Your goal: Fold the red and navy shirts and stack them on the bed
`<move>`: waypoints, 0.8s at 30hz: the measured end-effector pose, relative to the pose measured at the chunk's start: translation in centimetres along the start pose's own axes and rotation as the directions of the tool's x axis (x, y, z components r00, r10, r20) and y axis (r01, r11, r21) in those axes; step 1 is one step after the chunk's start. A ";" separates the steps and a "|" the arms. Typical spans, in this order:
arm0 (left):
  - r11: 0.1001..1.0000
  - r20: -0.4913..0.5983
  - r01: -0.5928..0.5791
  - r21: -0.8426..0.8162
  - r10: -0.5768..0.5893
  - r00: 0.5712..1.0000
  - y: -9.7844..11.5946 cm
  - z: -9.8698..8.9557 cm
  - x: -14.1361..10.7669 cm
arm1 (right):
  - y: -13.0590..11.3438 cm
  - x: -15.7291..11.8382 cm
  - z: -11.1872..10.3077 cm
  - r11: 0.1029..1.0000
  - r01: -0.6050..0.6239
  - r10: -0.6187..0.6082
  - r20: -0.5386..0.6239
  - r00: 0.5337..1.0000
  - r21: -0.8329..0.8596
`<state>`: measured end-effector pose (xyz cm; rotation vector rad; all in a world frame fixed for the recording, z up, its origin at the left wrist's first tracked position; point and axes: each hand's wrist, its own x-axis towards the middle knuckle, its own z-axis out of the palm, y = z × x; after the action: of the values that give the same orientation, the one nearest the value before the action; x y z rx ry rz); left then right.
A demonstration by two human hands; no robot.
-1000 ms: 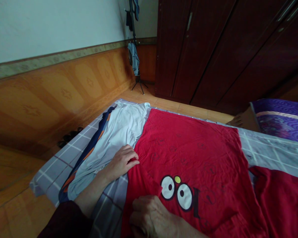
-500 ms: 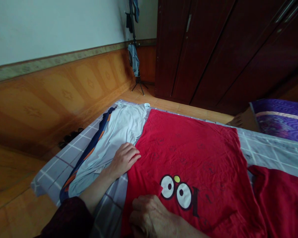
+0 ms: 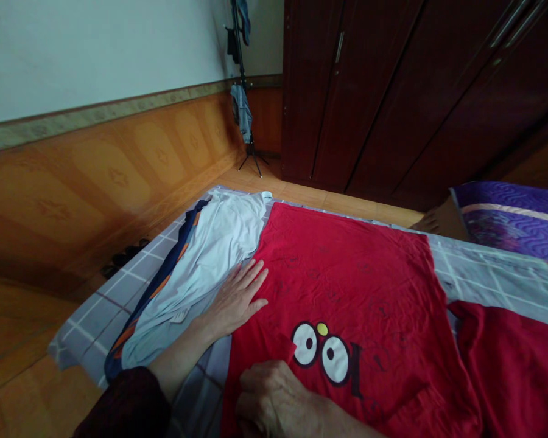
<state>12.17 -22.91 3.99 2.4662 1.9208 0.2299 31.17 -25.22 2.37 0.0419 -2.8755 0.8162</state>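
A red shirt point(image 3: 347, 267) with printed cartoon eyes lies spread over the bed, its near left part folded over. My left hand point(image 3: 241, 297) rests flat on the shirt's left edge, fingers spread, holding nothing. Lower down, my right hand point(image 3: 274, 395) is closed on the red cloth near the bottom of the view; its fingertips are partly hidden beneath it. Left of the shirt lies a white garment point(image 3: 210, 243), with a navy and orange one point(image 3: 164, 280) showing along its outer side.
The bed point(image 3: 91, 316) has a grey checked sheet. More red cloth point(image 3: 516, 359) lies at the right. Beyond are a coat stand point(image 3: 242, 67), a dark red wardrobe point(image 3: 360, 91) and a purple quilted item point(image 3: 511, 213). Shoes point(image 3: 123, 258) stand on the floor at left.
My left hand has opened out, its fingers now spread flatter on the shirt's edge. My right hand keeps its closed hold. The whole view has shifted slightly.
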 end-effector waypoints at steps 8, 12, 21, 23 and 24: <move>0.990 0.145 -0.131 -0.049 0.136 0.980 1.6 -0.5 -0.2 | -0.4 -0.2 -1.1 1.000 0.000 0.001 0.042 0.999 -0.026; 0.993 0.149 -0.106 -0.060 0.114 0.982 1.2 0.0 -0.1 | -0.8 -0.3 -1.6 0.998 -0.031 0.034 0.055 0.998 -0.047; 0.969 -0.003 -0.243 -0.044 0.243 0.970 3.8 -1.8 -2.2 | -5.2 -2.5 -4.9 0.962 -0.089 0.117 0.093 0.989 -0.259; 0.931 -0.016 -0.339 -0.136 0.340 0.940 4.8 -3.6 -4.0 | -6.7 -4.9 -5.5 0.937 -0.159 0.168 0.003 0.986 -0.312; 0.906 -0.010 -0.375 -0.194 0.381 0.925 5.2 -4.5 -5.0 | -7.4 -6.3 -5.7 0.923 -0.206 0.199 -0.055 0.978 -0.325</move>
<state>15.48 -29.45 8.37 2.6643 1.3171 0.3616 38.72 -28.60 9.99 -0.3054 -2.9883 0.3474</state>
